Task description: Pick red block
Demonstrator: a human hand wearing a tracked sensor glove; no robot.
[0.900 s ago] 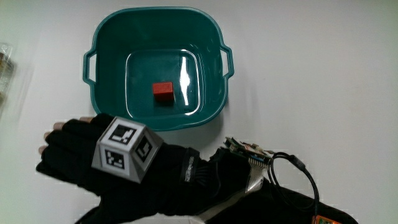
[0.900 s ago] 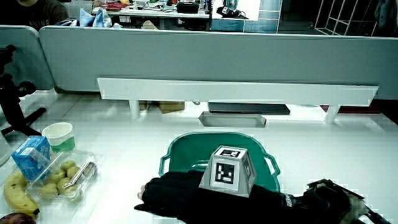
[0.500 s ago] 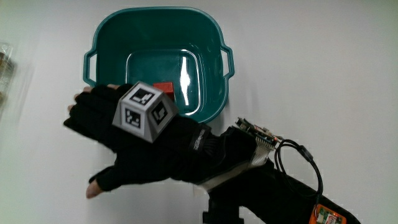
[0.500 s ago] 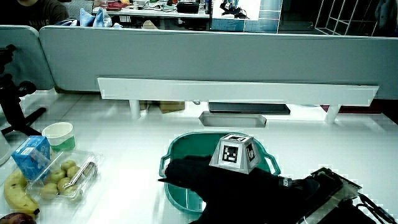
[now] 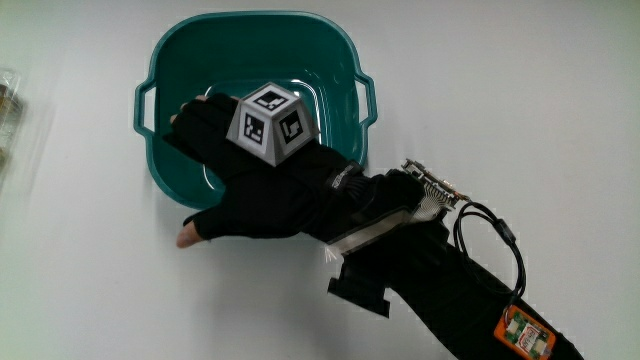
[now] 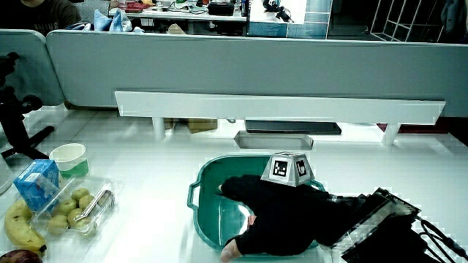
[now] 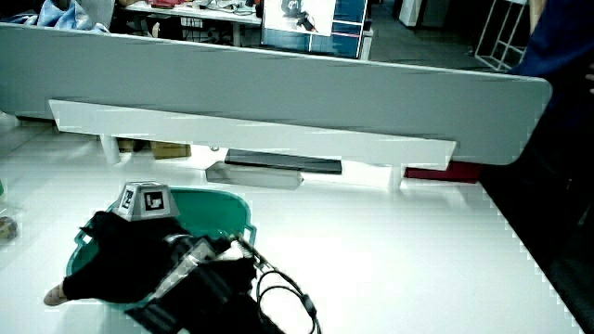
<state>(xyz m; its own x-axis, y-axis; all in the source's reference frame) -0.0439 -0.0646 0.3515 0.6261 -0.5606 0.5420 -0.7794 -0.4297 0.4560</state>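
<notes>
Black-gloved hand (image 5: 262,170) is reaching down into the teal plastic tub (image 5: 170,60), covering the block; can't tell its grip. Next: close on it, lift clear.

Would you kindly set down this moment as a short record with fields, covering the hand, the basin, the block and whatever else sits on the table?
hand: black-gloved hand with a small patterned cube on its back, reaching over and into the basin
basin: teal plastic basin with two side handles, upright on the white table
red block: not visible; the hand covers the basin floor
grasp: cannot be judged
other items in a side view: banana, blue carton, white cup
</notes>
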